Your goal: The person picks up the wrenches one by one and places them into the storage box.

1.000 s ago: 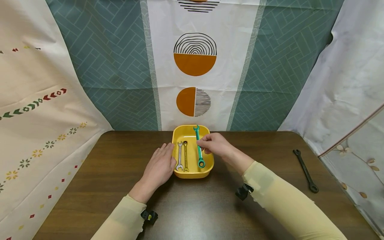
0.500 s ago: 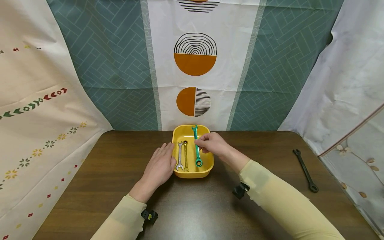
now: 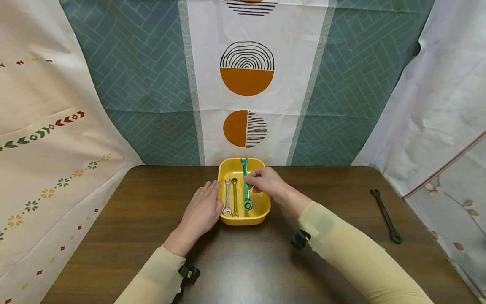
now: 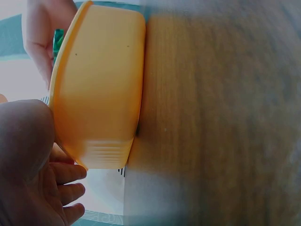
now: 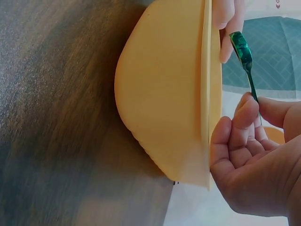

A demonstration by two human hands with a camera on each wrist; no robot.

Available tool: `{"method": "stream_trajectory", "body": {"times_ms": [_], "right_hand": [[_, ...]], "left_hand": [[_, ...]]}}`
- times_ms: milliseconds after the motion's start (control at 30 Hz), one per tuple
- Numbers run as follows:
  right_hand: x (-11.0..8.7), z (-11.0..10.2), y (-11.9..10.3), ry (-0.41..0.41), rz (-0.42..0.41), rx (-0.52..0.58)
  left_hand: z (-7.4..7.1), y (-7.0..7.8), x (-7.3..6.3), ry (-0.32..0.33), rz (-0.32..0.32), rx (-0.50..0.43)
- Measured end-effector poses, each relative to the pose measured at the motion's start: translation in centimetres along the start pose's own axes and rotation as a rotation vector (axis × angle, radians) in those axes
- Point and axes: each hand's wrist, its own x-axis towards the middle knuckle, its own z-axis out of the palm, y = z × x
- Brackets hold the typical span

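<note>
A yellow tray point(image 3: 262, 213) stands at the far middle of the table. Inside it, a silver wrench point(image 3: 227, 198) and a gold wrench point(image 3: 235, 198) lie side by side on the left. My right hand point(image 3: 267, 182) pinches a green ratchet wrench point(image 3: 247, 195) between thumb and fingers. The right wrist view shows the green wrench point(image 5: 242, 52) raised above the tray's rim point(image 5: 205, 94). My left hand point(image 3: 202, 207) rests against the tray's left rim with its fingers extended; in the left wrist view, its thumb side touches the rim point(image 4: 56, 80).
A black wrench point(image 3: 386, 216) lies apart at the right of the brown wooden table point(image 3: 243, 270). Patterned cloth point(image 3: 152, 84) hangs behind the far edge, and more cloth hangs on both sides.
My right hand has carried the green wrench a little to the left over the tray, closer to the gold wrench. The left hand stays put.
</note>
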Motion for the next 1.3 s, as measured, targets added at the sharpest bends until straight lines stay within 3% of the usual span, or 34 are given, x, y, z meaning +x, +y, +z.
{"method": "stream_trajectory", "body": {"times_ms": [1300], "right_hand": [[1.6, 3.1, 0.0, 0.014, -0.017, -0.025]], "left_hand": [[0.0, -0.1, 0.1, -0.025, -0.020, 0.001]]}}
